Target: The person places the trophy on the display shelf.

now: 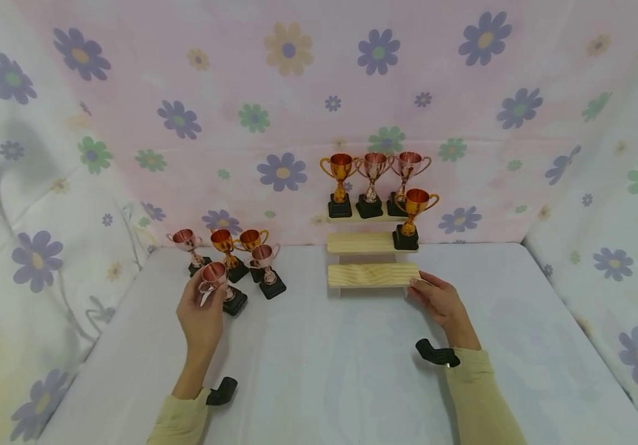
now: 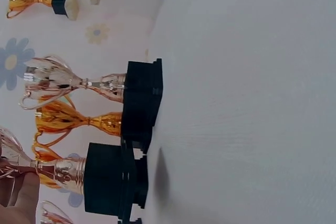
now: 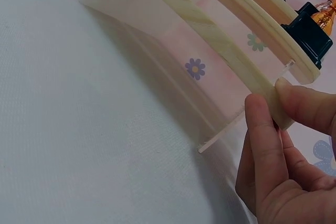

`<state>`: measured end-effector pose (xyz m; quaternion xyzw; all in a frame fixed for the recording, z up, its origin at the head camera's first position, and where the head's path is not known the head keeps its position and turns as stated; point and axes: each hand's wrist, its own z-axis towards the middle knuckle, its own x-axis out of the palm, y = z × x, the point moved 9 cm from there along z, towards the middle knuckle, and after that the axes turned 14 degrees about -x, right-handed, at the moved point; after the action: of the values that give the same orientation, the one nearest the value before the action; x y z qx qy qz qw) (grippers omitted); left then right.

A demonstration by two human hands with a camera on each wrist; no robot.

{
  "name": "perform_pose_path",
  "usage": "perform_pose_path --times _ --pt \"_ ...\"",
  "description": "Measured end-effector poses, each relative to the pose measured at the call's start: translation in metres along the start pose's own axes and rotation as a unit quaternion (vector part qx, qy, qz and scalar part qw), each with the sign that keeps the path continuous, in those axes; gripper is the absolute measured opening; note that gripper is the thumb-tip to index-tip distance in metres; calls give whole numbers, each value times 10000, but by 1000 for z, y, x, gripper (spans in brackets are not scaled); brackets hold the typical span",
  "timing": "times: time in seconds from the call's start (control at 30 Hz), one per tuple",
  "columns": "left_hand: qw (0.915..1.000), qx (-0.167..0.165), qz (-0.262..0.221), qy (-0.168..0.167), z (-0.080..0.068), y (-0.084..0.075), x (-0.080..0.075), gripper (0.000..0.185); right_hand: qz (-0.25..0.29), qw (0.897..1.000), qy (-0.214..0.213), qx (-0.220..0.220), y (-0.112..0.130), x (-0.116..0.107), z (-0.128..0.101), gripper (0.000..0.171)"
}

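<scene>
White table (image 1: 352, 383): trophies (image 1: 243, 250) crowd left hand (image 1: 203, 315).

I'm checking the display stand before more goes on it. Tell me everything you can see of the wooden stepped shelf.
The stepped shelf has three pale wooden steps with visible grain on clear side panels. It stands upright on the white table against the flowered backdrop. The top step bears three trophies, the middle one a gold trophy at its right end; the bottom step is bare. The right hand pinches the bottom step's right end between thumb and fingers.
</scene>
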<state>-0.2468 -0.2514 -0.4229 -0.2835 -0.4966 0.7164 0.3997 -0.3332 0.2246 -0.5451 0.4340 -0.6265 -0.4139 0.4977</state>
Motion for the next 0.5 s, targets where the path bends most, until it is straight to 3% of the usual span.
perform_pose_path --times 0.17,0.5 --pt "9995 86 -253 145 0 8 -7 51 -4 10000 40 -7 0 1 0 66" --pt "9952 431 -642 593 -11 -27 -4 54 -53 10000 -33 32 -2 -2 1 66"
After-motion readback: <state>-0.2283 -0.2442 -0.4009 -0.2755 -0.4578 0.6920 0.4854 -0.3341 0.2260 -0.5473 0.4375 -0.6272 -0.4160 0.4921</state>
